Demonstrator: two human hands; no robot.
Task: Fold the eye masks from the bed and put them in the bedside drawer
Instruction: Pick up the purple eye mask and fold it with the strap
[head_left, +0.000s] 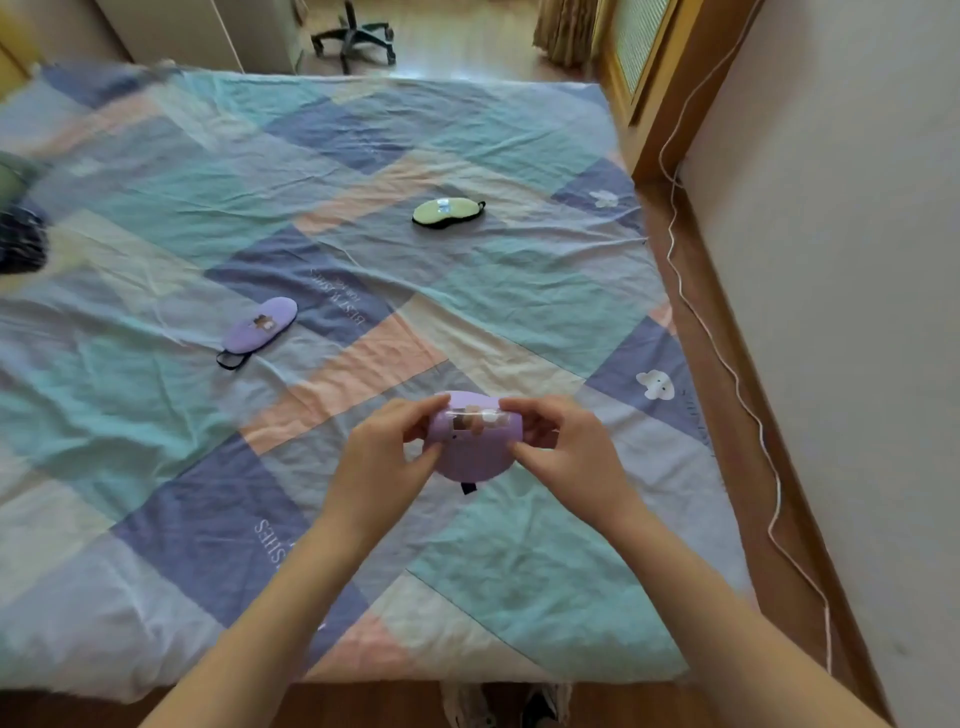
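Seen from the head camera, two bare hands work above a wide bed covered in a patchwork sheet (519, 291) of teal, slate-blue, peach and cream blocks. The left hand (384, 447) and the right hand (566, 441) each pinch one end of a soft lilac fabric eye mask (470, 452) doubled over on itself, its rounded edge hanging down and a short black strap end showing beneath it. Both hands are closed on the mask, thumbs toward the camera, fingers curled behind it, held just above the near part of the bed.

A second lilac eye mask with a black strap (260, 330) lies flat and unfolded on the sheet, well to the left of the hands. A pale green eye mask with black trim (448, 214) lies flat farther up the bed, well apart from both.

A thin white cord (727, 364) trails along the wooden floor strip beside the right-hand wall. The black wheeled base of an office chair (353, 39) stands beyond the bed's far edge.
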